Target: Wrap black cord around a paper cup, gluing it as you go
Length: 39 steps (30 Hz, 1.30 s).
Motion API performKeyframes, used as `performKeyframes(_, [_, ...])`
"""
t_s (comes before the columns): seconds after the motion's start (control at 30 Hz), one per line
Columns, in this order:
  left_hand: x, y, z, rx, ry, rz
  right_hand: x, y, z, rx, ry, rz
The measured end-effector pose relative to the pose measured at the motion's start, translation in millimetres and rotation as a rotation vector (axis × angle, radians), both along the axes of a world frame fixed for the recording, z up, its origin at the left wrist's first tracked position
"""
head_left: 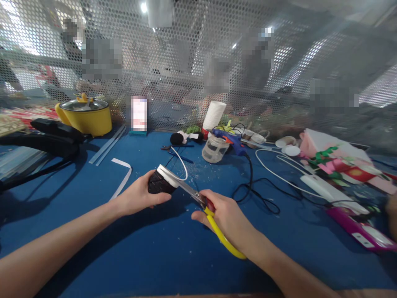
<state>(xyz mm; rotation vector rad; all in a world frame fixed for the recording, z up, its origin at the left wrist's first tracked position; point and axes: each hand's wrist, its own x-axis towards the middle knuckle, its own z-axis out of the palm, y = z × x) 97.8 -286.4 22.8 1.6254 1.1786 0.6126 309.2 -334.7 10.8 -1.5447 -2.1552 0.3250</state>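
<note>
My left hand (144, 192) is wrapped round a small black patterned cup-like piece (158, 185), tilted, with a white rim (167, 175) facing up and right. A thin white strip (181, 159) curls up from that rim. In my right hand (225, 211) is a pair of scissors (221, 236) with yellow handles. Their blades reach left to the white rim, beside the strip; whether they touch it I cannot tell. Behind my hands lie dark pliers (167, 148) on the blue table (186, 265).
A blue glue gun (229, 138) rests on a clear plastic jar (214, 150), its black cord looping right. White paper cups (214, 115), a lit phone (139, 114) and a yellow pot (88, 120) stand at the back. Right are a power strip (331, 192) and purple device (359, 229).
</note>
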Motion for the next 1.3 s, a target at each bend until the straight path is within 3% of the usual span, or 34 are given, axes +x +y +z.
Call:
performKeyframes(0.17, [-3.9, 2.8, 0.7, -0.021, -0.066, -0.01, -0.7, -0.4, 3.6, 0.009, -0.018, -0.012])
performKeyframes(0.4, [-10.4, 7.2, 2.9, -0.249, -0.328, -0.144, 2.5, 2.0, 2.4, 0.026, 0.014, 0.015])
performKeyframes(0.67, [-1.6, -0.2, 4.6, -0.19, -0.131, -0.118, 2.3, 4.7, -3.2, 0.082, 0.055, 0.017])
performKeyframes(1.3, [1.4, 0.3, 1.7, -0.053, -0.021, 0.009, -0.1, -0.4, -4.0, 0.102, -0.042, -0.022])
